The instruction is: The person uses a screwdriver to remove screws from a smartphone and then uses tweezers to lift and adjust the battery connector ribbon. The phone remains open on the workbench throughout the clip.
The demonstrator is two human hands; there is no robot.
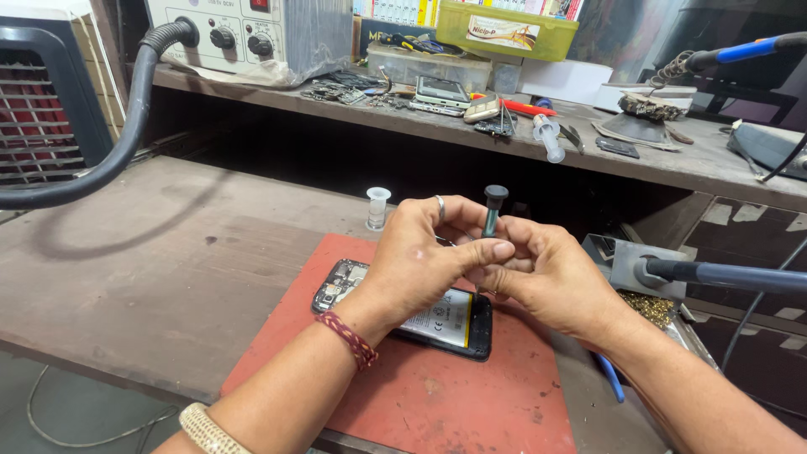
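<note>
My left hand (pixel 424 252) and my right hand (pixel 542 273) meet above an opened black phone (pixel 336 286) whose back is off, showing its battery and circuit board. Between the fingers of both hands stands a small precision screwdriver (pixel 493 206) with a round black cap, upright, its tip hidden by my fingers. The left hand wears a ring and a braided wristband. The phone lies on a red work mat (pixel 437 395).
A small clear plastic spool (pixel 377 208) stands behind the mat. A black hose (pixel 101 160) curves at left from a grey station (pixel 244 34). A soldering tool holder (pixel 639 269) sits at right. The rear shelf (pixel 471 126) carries phones, a syringe, tools and a green box.
</note>
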